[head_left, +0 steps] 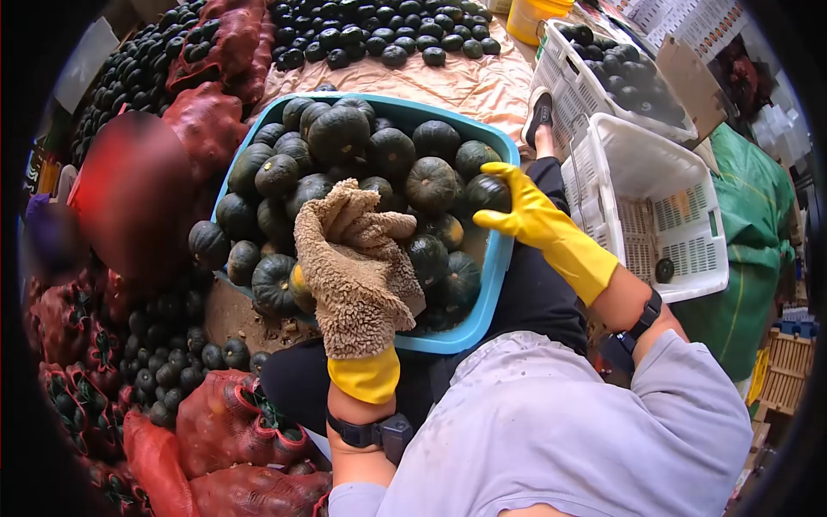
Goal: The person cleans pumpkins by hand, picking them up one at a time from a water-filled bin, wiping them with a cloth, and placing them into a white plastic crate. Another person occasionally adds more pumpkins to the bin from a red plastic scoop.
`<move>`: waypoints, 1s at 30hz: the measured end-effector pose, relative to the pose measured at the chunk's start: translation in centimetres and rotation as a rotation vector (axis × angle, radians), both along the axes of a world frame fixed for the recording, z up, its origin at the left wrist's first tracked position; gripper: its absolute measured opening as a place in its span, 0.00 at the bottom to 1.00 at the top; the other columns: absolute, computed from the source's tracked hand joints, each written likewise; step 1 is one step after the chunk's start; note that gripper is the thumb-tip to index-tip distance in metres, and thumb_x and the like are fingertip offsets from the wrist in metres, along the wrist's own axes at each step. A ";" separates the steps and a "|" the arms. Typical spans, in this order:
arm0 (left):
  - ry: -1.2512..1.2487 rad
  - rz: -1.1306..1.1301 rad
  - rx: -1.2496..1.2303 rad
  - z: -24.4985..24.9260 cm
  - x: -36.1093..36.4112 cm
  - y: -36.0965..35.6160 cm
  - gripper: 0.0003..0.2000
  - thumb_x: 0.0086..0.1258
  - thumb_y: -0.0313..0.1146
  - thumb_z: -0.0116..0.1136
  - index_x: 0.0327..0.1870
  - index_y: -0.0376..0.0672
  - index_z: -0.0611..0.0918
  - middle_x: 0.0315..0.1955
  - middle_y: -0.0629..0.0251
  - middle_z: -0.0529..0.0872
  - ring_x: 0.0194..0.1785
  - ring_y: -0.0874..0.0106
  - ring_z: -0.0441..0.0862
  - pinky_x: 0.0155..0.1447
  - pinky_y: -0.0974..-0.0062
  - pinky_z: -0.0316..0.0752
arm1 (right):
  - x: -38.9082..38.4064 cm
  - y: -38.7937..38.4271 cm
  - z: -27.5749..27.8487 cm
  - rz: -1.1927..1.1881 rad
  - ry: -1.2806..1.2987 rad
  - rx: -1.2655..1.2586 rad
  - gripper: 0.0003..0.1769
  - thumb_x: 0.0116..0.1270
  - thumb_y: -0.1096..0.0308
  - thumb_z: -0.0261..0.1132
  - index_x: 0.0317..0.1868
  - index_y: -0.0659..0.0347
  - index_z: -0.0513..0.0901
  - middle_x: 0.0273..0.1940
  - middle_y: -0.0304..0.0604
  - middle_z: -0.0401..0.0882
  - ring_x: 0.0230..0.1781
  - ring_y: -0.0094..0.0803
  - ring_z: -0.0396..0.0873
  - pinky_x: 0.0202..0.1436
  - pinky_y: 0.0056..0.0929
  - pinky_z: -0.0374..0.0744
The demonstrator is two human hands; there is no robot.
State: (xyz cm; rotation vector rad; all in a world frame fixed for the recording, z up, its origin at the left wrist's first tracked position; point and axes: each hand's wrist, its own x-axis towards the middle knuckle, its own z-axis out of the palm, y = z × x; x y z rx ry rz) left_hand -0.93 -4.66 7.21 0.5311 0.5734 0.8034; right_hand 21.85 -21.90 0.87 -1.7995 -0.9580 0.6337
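A blue tub between my legs is heaped with dark green kabuchas. My right hand, in a yellow rubber glove, has its thumb and fingers around a kabocha squash at the tub's right side. A fuzzy brown cloth covers my left hand, whose yellow glove cuff shows below it. That hand is over the squashes at the front left of the tub; its fingers are hidden under the cloth.
White plastic crates stand at right: one crate full of squashes, the nearer crate with one small squash. Red mesh sacks and loose squashes lie at left. More squashes cover a sheet behind. A blurred person is at left.
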 end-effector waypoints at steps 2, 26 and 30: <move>0.011 0.005 -0.019 0.0 0.1 0.0 0.22 0.87 0.46 0.46 0.63 0.35 0.81 0.43 0.54 0.91 0.43 0.54 0.91 0.47 0.62 0.88 | 0.0 1.5 0.2 0.135 -0.565 -0.315 0.45 0.59 0.58 0.84 0.75 0.54 0.75 0.70 0.53 0.80 0.71 0.50 0.79 0.76 0.44 0.76; 0.039 0.051 -0.062 0.4 0.4 0.5 0.20 0.86 0.45 0.49 0.60 0.37 0.83 0.45 0.55 0.91 0.39 0.55 0.90 0.45 0.63 0.86 | 5.0 7.1 -0.6 0.428 -0.913 -0.569 0.22 0.75 0.45 0.69 0.49 0.57 0.90 0.44 0.53 0.92 0.47 0.56 0.89 0.52 0.52 0.84; 0.040 0.056 -0.075 0.3 0.9 0.7 0.20 0.86 0.45 0.49 0.60 0.37 0.83 0.45 0.55 0.91 0.38 0.55 0.90 0.44 0.63 0.85 | 4.1 4.6 -0.9 0.315 -0.781 -0.475 0.28 0.67 0.48 0.73 0.61 0.56 0.86 0.51 0.57 0.91 0.49 0.58 0.89 0.54 0.53 0.85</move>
